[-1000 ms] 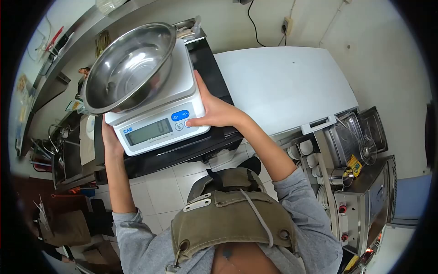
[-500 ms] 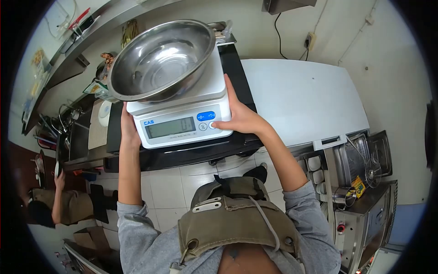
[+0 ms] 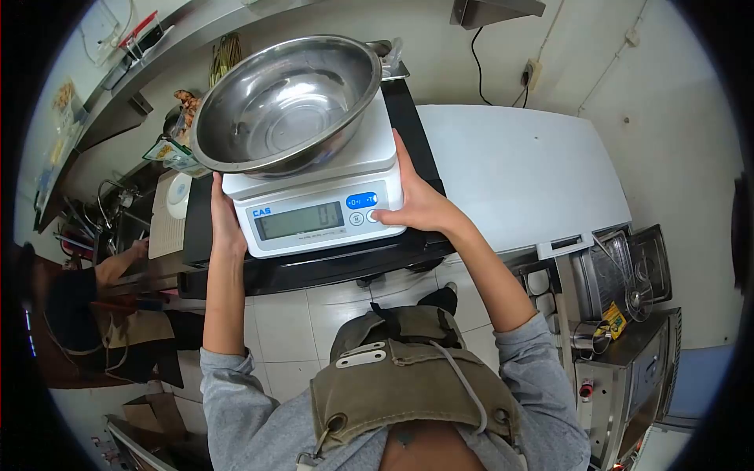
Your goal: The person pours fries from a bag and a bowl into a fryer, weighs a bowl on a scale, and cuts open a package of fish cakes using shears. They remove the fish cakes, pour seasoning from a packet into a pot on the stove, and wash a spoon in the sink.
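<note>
A white CAS digital scale (image 3: 243, 202) rests on the black counter (image 3: 314, 275) with its display facing me. On its platform sits a wide stainless steel bowl (image 3: 287, 129), slightly tilted in view and with nothing in it. My left hand (image 3: 226, 226) grips the scale's left side, fingers reaching along the edge. My right hand (image 3: 420, 202) holds the opposite side, its thumb on a round button near the front right corner. A zero shows on the display (image 3: 301, 220); smaller marks are hard to read.
A white chest freezer (image 3: 518, 173) stands to the right. Beyond it are a steel cooking unit (image 3: 620, 385) and a pot (image 3: 585, 336). At left, another person (image 3: 78, 306) reaches toward the sink side. Food packages (image 3: 174, 155) lie behind the scale.
The scale, bowl and both my hands have shifted slightly right in view. At left, the other person has moved nearer the sink, one arm now stretched toward it.
</note>
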Demonstrator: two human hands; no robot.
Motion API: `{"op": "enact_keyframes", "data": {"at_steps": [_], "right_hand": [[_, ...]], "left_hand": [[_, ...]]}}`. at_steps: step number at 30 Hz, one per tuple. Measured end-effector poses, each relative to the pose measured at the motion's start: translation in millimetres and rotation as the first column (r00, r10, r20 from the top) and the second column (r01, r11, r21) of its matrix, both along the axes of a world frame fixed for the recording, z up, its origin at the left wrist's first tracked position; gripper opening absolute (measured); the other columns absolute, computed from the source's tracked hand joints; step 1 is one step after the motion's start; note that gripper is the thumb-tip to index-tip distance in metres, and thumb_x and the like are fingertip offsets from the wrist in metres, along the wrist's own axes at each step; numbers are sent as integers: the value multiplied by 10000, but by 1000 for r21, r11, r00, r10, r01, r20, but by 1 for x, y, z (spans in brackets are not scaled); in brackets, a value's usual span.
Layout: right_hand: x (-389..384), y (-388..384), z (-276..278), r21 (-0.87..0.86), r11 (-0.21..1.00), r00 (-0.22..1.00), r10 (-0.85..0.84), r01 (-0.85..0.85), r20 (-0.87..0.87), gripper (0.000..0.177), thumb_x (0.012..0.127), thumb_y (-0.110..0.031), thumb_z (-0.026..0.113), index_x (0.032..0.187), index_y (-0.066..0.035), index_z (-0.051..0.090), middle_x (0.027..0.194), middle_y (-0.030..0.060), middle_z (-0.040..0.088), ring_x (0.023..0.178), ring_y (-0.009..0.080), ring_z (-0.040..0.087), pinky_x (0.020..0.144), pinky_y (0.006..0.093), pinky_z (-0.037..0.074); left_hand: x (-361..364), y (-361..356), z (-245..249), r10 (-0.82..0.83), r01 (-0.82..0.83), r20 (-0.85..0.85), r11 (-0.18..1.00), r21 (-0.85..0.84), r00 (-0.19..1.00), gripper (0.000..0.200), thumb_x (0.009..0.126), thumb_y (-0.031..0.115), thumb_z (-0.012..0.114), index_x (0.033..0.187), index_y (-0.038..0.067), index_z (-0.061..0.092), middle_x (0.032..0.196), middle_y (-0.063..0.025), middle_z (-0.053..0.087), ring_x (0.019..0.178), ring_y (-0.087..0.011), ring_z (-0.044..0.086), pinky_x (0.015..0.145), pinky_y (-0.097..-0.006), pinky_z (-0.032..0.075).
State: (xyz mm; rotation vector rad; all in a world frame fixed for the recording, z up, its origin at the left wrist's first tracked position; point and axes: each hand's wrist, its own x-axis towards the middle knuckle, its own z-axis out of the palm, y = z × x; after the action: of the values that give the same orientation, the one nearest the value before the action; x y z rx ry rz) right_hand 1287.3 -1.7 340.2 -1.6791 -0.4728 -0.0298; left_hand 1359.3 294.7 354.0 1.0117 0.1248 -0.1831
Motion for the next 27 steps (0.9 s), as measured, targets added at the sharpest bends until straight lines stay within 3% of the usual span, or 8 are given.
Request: {"op": "enact_keyframes", "data": {"at_steps": [3,9,13,15,19,25,26,27], "right_hand": [[0,-2,0,-68,997,998,-45,48,43,1140,627,-28,708,1388,-68,-140,1437,150,154,1314,245,206,1056,330,179],[-4,-6,-2,202,977,997,77,-74,-9,1146,624,-75,734,1387,-36,-120,1460,170,62,1329,238,154,1057,291,160],[-15,-10,15,176,984,995,11,-29,100,1098,663,-105,707,1392,-41,-111,1460,167,43,1346,244,87,1070,313,109],[-25,-20,34,266,960,995,66,-85,80,1076,688,-153,707,1390,-24,-100,1460,174,26,1350,250,61,1074,323,100],[-54,-63,67,137,991,991,-26,7,133,1044,699,-202,682,1393,-9,-74,1461,168,7,1352,245,40,1079,330,66],[-100,-172,63,131,968,962,-231,213,142,982,762,-326,642,1375,53,-24,1447,220,27,1351,286,30,1087,353,54],[-110,-193,58,94,961,953,-270,258,138,959,772,-350,636,1375,60,12,1441,232,63,1348,297,65,1089,361,78],[-114,-160,105,93,951,940,-307,296,146,959,772,-350,636,1375,60,12,1441,232,63,1348,297,65,1089,361,78]], "left_hand": [[-4,-6,6,39,-40,10,997,62,999,564,907,495,346,1237,49,450,1188,-91,529,1086,-226,500,918,-340,395],[-18,-12,16,97,-103,112,993,56,989,693,865,576,379,1316,51,347,1296,-97,438,1166,-229,437,966,-338,346],[-22,-9,21,201,-225,283,973,58,938,590,914,475,370,1351,92,272,1320,-81,397,1183,-217,413,990,-341,337],[-40,-18,40,261,-282,213,956,77,942,533,934,411,366,1319,44,326,1285,-89,428,1160,-206,432,960,-331,375],[-63,-43,67,171,-172,173,985,-12,970,344,924,341,393,1062,61,540,1015,-74,595,937,-203,563,842,-345,443],[-78,-153,57,-109,128,184,987,-94,977,391,911,354,419,1094,27,532,1066,-117,584,972,-253,558,860,-389,438],[-83,-186,53,-56,66,148,996,-64,987,410,903,382,432,1087,29,534,1054,-100,585,972,-246,560,870,-381,433],[-100,-152,105,-185,206,156,970,-126,970,437,895,411,438,1092,30,523,1065,-101,572,1001,-242,543,895,-374,415]]}}
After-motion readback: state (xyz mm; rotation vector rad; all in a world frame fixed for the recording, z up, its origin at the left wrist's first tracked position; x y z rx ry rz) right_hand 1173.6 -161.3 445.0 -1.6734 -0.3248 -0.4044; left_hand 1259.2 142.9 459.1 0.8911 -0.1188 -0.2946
